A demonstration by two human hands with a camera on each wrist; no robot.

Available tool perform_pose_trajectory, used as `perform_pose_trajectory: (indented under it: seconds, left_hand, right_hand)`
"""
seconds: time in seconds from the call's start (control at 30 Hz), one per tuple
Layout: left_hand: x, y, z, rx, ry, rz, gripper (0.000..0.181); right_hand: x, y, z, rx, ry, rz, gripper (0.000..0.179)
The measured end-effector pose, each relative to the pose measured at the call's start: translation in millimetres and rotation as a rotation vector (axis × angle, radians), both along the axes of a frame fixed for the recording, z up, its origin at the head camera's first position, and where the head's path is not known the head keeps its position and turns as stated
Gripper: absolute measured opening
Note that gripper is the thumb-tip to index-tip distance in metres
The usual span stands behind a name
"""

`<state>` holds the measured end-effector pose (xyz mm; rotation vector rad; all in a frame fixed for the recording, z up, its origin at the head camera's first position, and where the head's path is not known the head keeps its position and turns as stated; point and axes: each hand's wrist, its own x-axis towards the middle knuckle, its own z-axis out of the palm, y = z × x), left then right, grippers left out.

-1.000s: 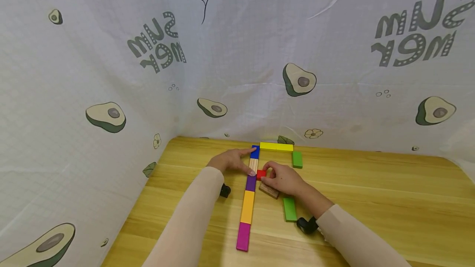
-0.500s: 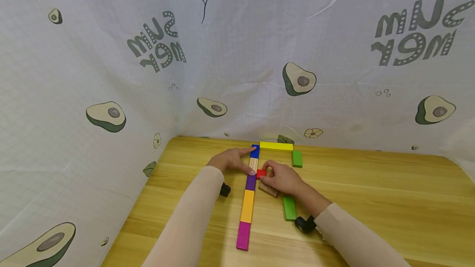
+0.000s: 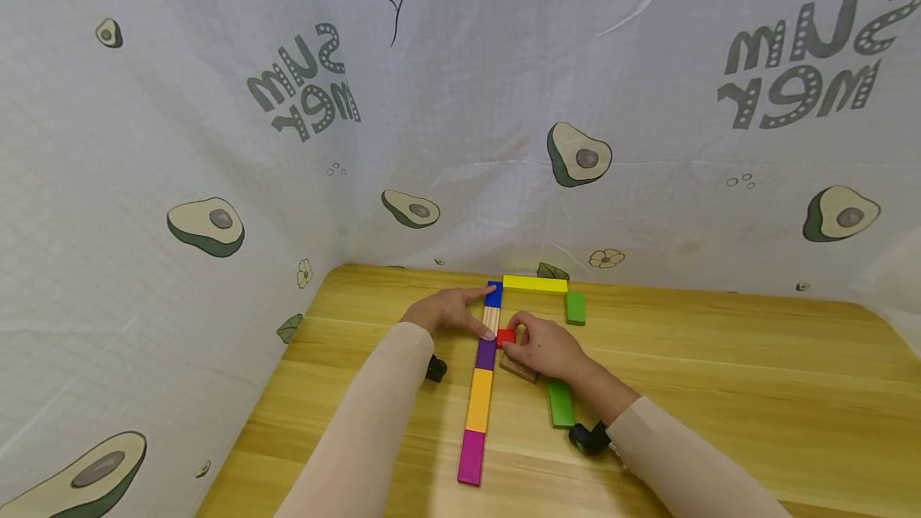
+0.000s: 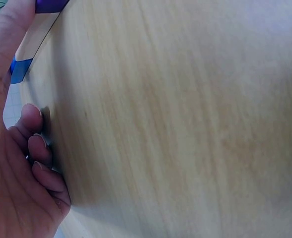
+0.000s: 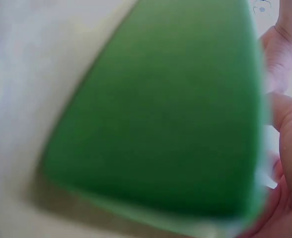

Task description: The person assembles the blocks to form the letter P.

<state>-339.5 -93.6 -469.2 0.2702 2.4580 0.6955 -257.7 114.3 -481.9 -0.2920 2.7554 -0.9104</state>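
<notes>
Flat blocks form a column on the wooden table: blue (image 3: 493,296), plain striped wood, purple (image 3: 485,355), orange (image 3: 478,400) and magenta (image 3: 471,458). My left hand (image 3: 448,312) rests beside the column's far end, index finger extended to the blue block and thumb at the wood-purple joint. My right hand (image 3: 548,348) pinches a small red block (image 3: 506,339) between thumb and index finger, right against the column's right side. Under that hand lies a brown wooden block (image 3: 518,371), partly hidden. A green block (image 5: 161,109) fills much of the right wrist view, close to the camera.
Two yellow blocks (image 3: 535,284) lie end to end at the back, right of the blue one. One green block (image 3: 576,308) sits at their right end; another green block (image 3: 561,404) lies near the right wrist. A printed white curtain (image 3: 460,102) rises behind the table.
Both hands stay almost in place. The right hand and forearm have shifted very slightly left, still pinching the red block; the column of blocks looks the same.
</notes>
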Motion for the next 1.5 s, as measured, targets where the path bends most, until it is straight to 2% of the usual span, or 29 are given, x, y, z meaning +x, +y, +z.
perform_pose_trajectory:
  seconds: [0.37, 0.63, 0.9, 1.1, 1.5]
  left_hand:
    - [-0.2, 0.3, -1.9, -0.010, 0.002, 0.005, 0.097]
    - [-1.0, -1.2, -2.0, -0.018, 0.001, 0.003, 0.099]
    - [-1.8, -2.1, -2.5, -0.001, 0.010, -0.021, 0.100]
    - [-1.6, -2.5, -2.6, 0.004, 0.009, -0.020, 0.100]
    - [-0.1, -1.3, -1.0, -0.007, 0.019, -0.024, 0.098]
  right_hand:
    - [2.6, 5.8, 0.4, -0.019, -0.016, 0.025, 0.047]
    - [14.8, 14.7, 9.7, -0.025, -0.067, 0.043, 0.052]
    - [31.6, 26.1, 11.8, 0.051, -0.020, 0.071, 0.041]
    - [40.8, 27.5, 14.3, 0.077, -0.041, 0.042, 0.036]
    - [39.0, 28.0, 10.0, 0.106, -0.049, -0.002, 0.032]
